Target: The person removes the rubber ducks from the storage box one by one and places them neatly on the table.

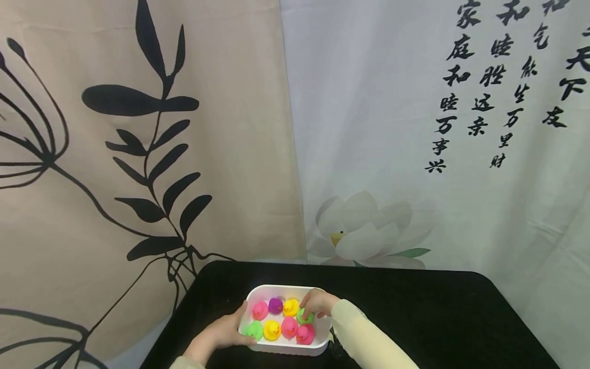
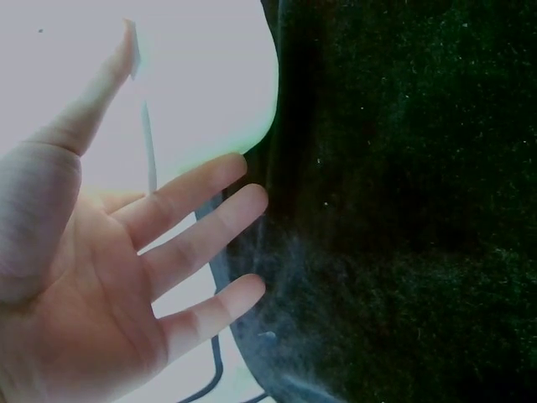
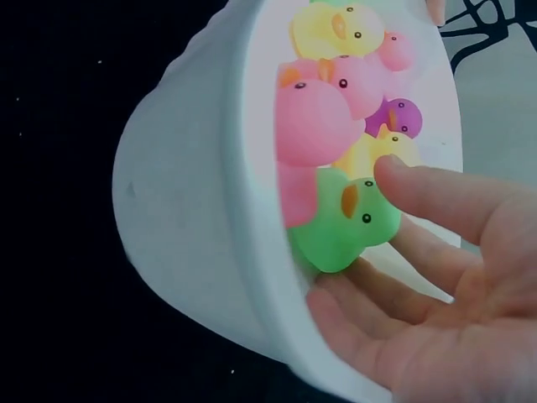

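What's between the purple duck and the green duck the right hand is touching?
A yellow duck sits between the purple duck and that green duck in the white tray; the head view shows it.

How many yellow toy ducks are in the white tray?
2: back yellow duck, beside the purple duck; front yellow duck, between a green duck and a pink duck. Right hand might hide another.
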A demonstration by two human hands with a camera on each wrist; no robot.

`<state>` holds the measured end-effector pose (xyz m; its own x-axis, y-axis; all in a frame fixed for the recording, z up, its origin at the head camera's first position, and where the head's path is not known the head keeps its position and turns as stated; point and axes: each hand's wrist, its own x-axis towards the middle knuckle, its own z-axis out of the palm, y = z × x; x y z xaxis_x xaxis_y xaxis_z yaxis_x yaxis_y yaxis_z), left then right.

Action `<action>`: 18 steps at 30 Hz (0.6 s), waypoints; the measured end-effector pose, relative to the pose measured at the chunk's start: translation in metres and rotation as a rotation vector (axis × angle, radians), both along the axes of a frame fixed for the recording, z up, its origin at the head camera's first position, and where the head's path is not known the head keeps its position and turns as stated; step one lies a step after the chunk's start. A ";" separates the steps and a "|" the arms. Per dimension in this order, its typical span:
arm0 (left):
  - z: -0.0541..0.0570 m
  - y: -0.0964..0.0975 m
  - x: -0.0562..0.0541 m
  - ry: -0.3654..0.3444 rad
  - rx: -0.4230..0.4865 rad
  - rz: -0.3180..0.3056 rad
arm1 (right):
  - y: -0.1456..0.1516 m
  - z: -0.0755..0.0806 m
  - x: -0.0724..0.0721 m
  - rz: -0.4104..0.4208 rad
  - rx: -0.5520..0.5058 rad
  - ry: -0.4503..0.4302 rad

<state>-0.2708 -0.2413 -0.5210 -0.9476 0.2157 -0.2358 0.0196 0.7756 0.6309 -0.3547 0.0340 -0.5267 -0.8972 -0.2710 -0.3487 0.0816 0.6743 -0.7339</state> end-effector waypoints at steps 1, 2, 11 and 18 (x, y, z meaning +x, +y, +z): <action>0.000 0.000 0.000 0.000 0.000 0.002 | 0.000 -0.001 -0.001 -0.001 0.005 0.002; 0.000 0.000 0.000 -0.001 -0.001 0.006 | -0.001 -0.003 -0.002 0.001 0.007 0.003; 0.002 0.001 0.001 -0.010 0.008 0.012 | -0.002 -0.013 -0.004 0.053 0.021 0.060; 0.001 0.001 0.000 -0.018 0.011 0.010 | -0.001 -0.013 -0.002 0.063 0.029 0.096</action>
